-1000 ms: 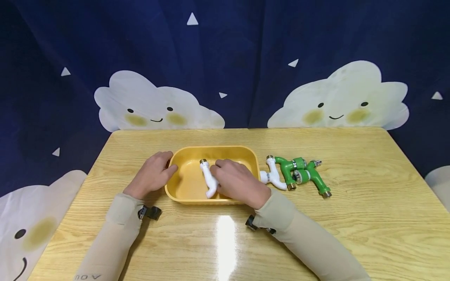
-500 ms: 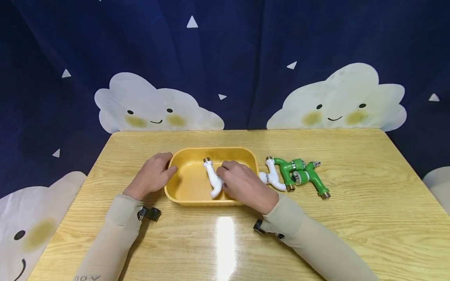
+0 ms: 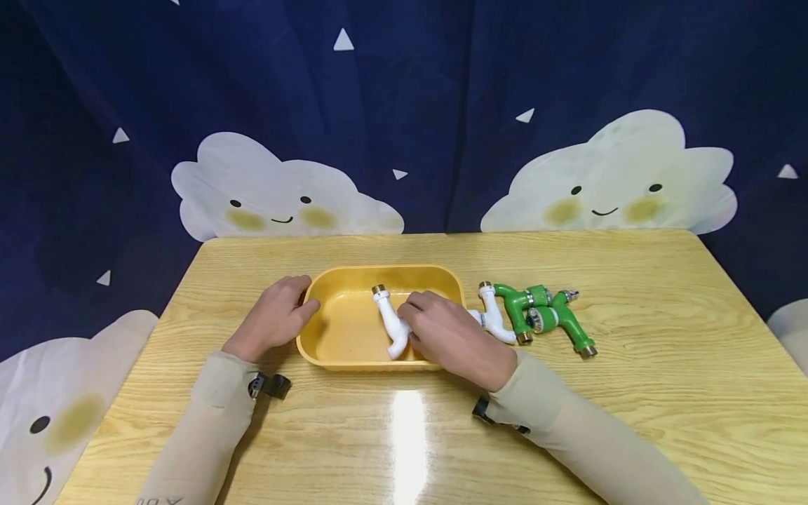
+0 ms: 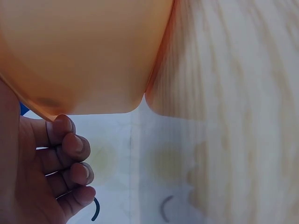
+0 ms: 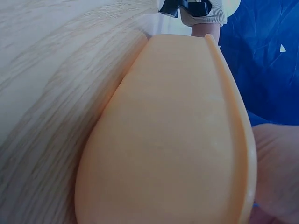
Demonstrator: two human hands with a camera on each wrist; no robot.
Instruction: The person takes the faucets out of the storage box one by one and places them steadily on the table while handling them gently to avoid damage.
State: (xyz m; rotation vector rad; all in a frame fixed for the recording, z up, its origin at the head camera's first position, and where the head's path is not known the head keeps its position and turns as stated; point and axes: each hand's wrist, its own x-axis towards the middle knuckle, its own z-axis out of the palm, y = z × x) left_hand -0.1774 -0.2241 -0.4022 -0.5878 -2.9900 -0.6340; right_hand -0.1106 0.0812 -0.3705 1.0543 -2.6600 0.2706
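In the head view a yellow plastic basin (image 3: 344, 339) sits on the wooden table. At its left end my left hand (image 3: 271, 320) grips the rim, thumb over the edge and fingers outside; the left wrist view has these fingers (image 4: 78, 145) bent beside the outer wall. Inside the basin lies a white plastic tap (image 3: 390, 321) with a brass threaded end pointing away from me. My right hand (image 3: 453, 335) reaches over the front rim and holds this tap at its handle side, which the fingers hide. The right wrist view mostly shows the basin's outer wall (image 5: 163, 130).
Right of the basin, close to its wall, lies another white tap (image 3: 494, 319). Touching or overlapping it are a green tap (image 3: 516, 306) and a second green tap (image 3: 571, 328). A dark blue cloth (image 3: 429, 105) with clouds hangs behind the table (image 3: 663, 351).
My right hand has shifted to the right inside the basin, carrying the white tap with it. The left hand keeps its place on the rim.
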